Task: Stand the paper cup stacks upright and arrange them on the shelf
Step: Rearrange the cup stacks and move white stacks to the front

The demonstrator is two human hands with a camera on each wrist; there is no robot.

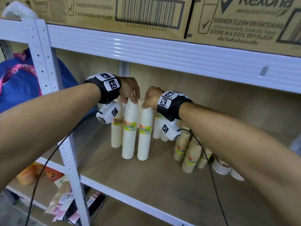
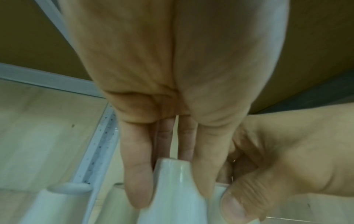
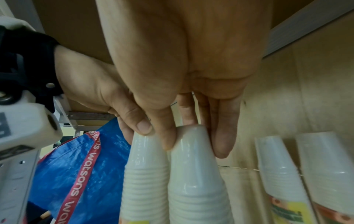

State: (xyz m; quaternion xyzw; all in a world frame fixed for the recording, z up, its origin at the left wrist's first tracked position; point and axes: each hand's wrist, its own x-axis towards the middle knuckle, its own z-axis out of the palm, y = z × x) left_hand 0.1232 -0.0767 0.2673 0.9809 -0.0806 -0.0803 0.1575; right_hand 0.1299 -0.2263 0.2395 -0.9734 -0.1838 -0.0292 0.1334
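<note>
Both hands are on the shelf (image 1: 162, 180), each gripping the top of a white cup stack. Left hand (image 1: 130, 90) has fingers curled down round the tip of the left white stack (image 1: 129, 129); the left wrist view shows fingers (image 2: 138, 174) on either side of that stack's top. Right hand (image 1: 152, 97) pinches the top of the right white stack (image 1: 144, 132); in the right wrist view thumb and fingers (image 3: 224, 136) clamp its top cup. Both stacks stand upright on the shelf board, just beside each other, near the front-left. More white stacks (image 1: 116, 132) stand upright behind them, some partly hidden by the wrist cameras. To the right, brown cup stacks (image 1: 190, 157) stand upright in a cluster, and a patterned cup stack (image 1: 221, 166) lies on its side beside them. Cardboard boxes (image 1: 146, 12) sit on the shelf above. Blue bag (image 1: 19, 85) hangs left of the shelf upright (image 1: 48, 66).
</note>
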